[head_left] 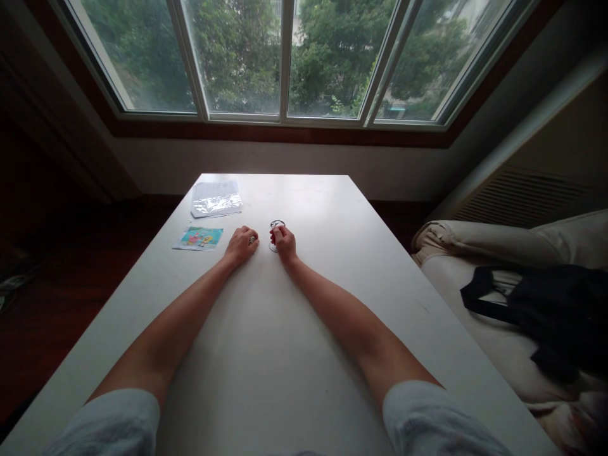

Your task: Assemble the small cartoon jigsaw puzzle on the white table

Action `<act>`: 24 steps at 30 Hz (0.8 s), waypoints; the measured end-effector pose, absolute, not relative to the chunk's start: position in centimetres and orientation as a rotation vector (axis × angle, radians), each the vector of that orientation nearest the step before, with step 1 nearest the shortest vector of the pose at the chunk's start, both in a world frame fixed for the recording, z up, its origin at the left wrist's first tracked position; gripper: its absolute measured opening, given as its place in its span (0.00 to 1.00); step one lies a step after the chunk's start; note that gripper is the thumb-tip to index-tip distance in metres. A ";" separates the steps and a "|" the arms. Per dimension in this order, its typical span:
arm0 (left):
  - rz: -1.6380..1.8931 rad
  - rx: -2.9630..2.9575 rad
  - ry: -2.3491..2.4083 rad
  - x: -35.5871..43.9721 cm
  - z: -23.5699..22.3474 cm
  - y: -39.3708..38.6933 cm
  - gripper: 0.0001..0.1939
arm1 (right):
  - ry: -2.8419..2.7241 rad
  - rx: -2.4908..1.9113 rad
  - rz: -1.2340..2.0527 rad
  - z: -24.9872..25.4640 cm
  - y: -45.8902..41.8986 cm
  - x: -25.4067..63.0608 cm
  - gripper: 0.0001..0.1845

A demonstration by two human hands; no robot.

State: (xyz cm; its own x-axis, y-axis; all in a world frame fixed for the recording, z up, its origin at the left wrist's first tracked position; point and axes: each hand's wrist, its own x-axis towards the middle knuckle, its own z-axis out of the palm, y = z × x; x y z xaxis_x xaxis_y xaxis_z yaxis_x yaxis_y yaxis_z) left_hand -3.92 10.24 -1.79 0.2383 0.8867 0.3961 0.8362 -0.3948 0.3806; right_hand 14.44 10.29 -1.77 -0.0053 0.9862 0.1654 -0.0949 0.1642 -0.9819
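Observation:
My right hand [284, 243] is closed around a small clear object with a dark round rim [277, 223]; its round foot shows below my fingers, near the tabletop. It looks like a small stemmed glass, but the fingers cover its middle. Just to the left, my left hand [242, 246] rests on the white table [304, 354] with curled fingers. A small, shiny, patterned thing [252, 240] shows at those fingers, too small to name. Beside the left hand lies a colourful picture sheet [200, 238], mostly turquoise with pink and yellow figures.
A clear plastic sleeve with white papers [216, 199] lies at the table's far left corner. Beyond the table is a wall under a wide window [285, 63]. To the right stands a pale sofa [456, 285] with a dark bag or garment [555, 304] on it.

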 end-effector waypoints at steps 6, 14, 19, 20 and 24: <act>0.856 2.436 1.717 -3.7 -1.6 9.4 0.11 | -1.348 -0.912 1.241 -1.9 6.6 17.9 0.16; 0.833 2.369 1.815 -3.4 -2.0 9.5 0.14 | -1.727 -1.050 1.058 -1.7 1.8 22.7 0.13; 0.891 2.373 1.798 -3.5 -1.1 8.7 0.14 | -1.866 -1.091 0.831 -0.8 0.4 23.4 0.12; 0.898 2.414 1.772 -3.4 -0.9 8.3 0.14 | -1.897 -1.082 0.810 -0.7 0.3 23.3 0.11; 0.824 2.548 1.644 -3.2 0.0 6.6 0.15 | -2.007 -1.069 0.748 -0.4 -0.1 22.9 0.11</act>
State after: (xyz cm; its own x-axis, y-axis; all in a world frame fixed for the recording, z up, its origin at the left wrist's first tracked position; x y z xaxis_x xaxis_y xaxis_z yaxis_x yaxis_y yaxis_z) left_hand -3.21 6.60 -0.01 0.3151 0.8482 0.4257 0.8486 -0.4527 0.2738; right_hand 22.94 -0.10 -0.39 -0.3876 0.8614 0.3282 0.4363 0.4850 -0.7579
